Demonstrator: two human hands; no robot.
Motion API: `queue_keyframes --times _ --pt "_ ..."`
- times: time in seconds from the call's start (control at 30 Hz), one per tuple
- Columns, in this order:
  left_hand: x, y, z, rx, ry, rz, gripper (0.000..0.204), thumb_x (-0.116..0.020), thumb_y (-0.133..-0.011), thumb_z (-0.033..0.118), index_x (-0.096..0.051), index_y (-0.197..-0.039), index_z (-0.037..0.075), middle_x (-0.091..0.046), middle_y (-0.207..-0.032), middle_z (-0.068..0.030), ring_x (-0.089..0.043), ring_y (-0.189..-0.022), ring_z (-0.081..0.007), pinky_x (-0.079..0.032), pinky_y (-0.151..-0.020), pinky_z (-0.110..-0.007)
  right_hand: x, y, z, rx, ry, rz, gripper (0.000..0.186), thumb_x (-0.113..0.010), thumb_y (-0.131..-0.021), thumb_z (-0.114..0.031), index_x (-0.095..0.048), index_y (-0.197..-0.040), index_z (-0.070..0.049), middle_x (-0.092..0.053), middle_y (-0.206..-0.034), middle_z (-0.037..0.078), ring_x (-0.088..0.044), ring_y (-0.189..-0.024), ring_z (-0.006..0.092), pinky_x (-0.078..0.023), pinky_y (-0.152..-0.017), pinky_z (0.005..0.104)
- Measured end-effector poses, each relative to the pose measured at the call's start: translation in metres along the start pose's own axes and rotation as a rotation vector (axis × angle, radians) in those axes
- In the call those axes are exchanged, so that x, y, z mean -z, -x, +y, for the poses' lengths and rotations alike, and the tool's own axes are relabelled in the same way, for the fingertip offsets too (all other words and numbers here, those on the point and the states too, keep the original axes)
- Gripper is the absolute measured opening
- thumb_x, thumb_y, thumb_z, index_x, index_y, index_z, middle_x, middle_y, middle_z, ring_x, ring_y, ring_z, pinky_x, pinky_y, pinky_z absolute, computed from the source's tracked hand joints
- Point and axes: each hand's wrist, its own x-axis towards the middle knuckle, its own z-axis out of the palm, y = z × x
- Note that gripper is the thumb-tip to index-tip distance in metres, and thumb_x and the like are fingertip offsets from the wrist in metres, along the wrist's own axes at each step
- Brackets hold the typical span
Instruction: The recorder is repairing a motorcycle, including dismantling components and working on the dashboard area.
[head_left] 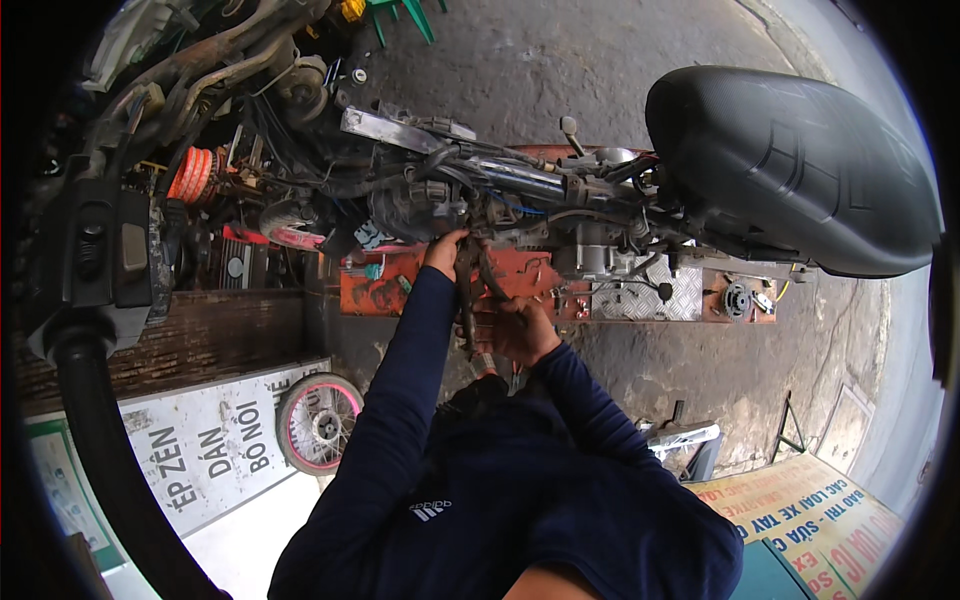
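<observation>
A partly stripped motorcycle [520, 180] lies across the view before me, with its dark frame and engine exposed. My left hand [443, 254] is closed around the upper end of a dark, grimy metal part [465, 285] with two arms, close against the underside of the frame. Lower down, my right hand [522, 332] has its thumb at the end of the shorter arm and its fingers curled toward the longer one. The exact contact of the fingertips is partly hidden. The black seat [790, 170] stays on the motorcycle at the right.
An orange lift platform [400, 295] under the motorcycle carries scattered small parts, and a round sprocket-like part [736, 301] at its right end. A pink-rimmed wheel [320, 424] stands at lower left. A black handlebar grip [105, 430] reaches close in at the left; a green stool [402, 18] is far back.
</observation>
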Motion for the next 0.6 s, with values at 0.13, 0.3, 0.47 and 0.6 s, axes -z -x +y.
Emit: queue_keyframes --times 0.13,0.3,0.47,0.6 --pt "0.004 -0.006 -0.001 0.031 0.002 0.028 0.026 -0.047 -0.092 0.023 -0.059 -0.094 0.0 -0.066 -0.084 -0.015 -0.065 -0.074 -0.0253 -0.056 -0.067 -0.037 0.002 0.002 -0.002 -0.028 0.026 0.006 0.04 -0.048 -0.082 -0.03 -0.056 -0.111 -0.004 -0.059 -0.108 0.016 -0.059 -0.095 0.0296 -0.046 -0.081 0.0435" --pt "0.01 -0.014 -0.005 0.039 0.07 0.047 0.027 -0.047 -0.091 0.023 -0.059 -0.092 -0.001 -0.065 -0.083 -0.0163 -0.065 -0.074 -0.0279 -0.055 -0.067 -0.041 -0.005 -0.002 0.004 0.023 -0.004 0.053 0.039 -0.048 -0.085 -0.032 -0.055 -0.112 -0.004 -0.06 -0.105 0.015 -0.059 -0.091 0.0275 -0.046 -0.08 0.0436" --pt "0.013 -0.017 -0.006 0.039 0.058 0.108 0.027 -0.045 -0.092 0.024 -0.058 -0.088 0.0 -0.065 -0.083 -0.0171 -0.065 -0.073 -0.0305 -0.055 -0.066 -0.044 -0.015 -0.005 0.004 0.024 0.091 0.276 0.037 -0.048 -0.091 -0.038 -0.054 -0.106 -0.005 -0.06 -0.103 0.016 -0.06 -0.088 0.028 -0.047 -0.078 0.0417" --pt "0.017 -0.021 -0.008 0.016 0.062 0.047 0.028 -0.045 -0.093 0.026 -0.058 -0.089 0.0 -0.065 -0.084 -0.0171 -0.065 -0.072 -0.0315 -0.055 -0.067 -0.045 -0.017 -0.005 0.004 -0.042 0.085 0.247 0.038 -0.045 -0.093 -0.042 -0.053 -0.106 -0.007 -0.06 -0.093 0.01 -0.058 -0.083 0.0243 -0.046 -0.072 0.0363"
